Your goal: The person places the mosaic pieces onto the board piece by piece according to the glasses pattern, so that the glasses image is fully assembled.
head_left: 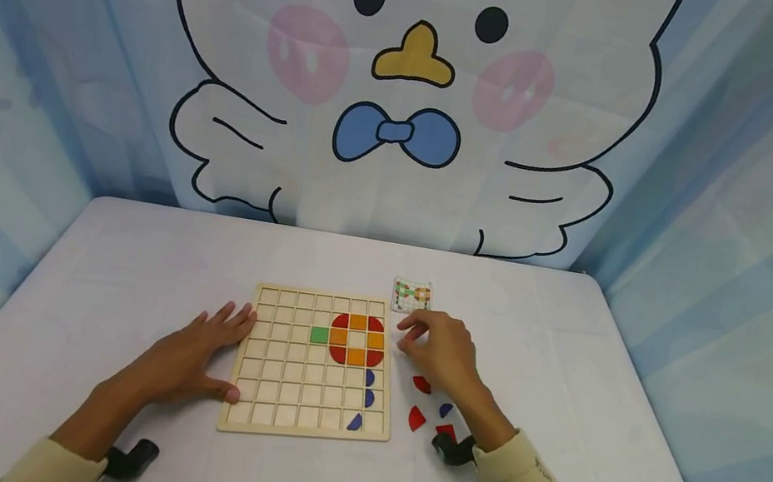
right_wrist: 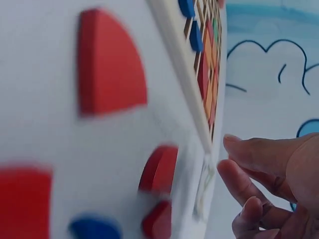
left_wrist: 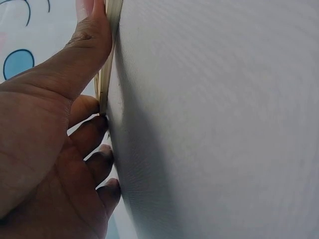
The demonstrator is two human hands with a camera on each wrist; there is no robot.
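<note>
A wooden grid board (head_left: 270, 374) lies on the table. My left hand (head_left: 206, 347) rests along its left edge, fingers spread, thumb at the lower corner; the left wrist view shows the thumb (left_wrist: 94, 40) against the rim. On the board, red quarter circles and orange squares (head_left: 358, 322) form a ring, with a green square (head_left: 319, 335) at its left. Blue pieces (head_left: 369, 398) lie on the right columns below. My right hand (head_left: 443, 351) hovers past the board's upper right edge, fingers loosely bent, a gap between thumb and index finger, holding nothing.
A small pattern card (head_left: 411, 296) lies behind the board's right corner, close to my right fingertips. Loose red pieces (head_left: 416, 419) and a blue piece (head_left: 446, 410) lie right of the board, beside my right forearm. A printed curtain (head_left: 394, 192) hangs behind the table.
</note>
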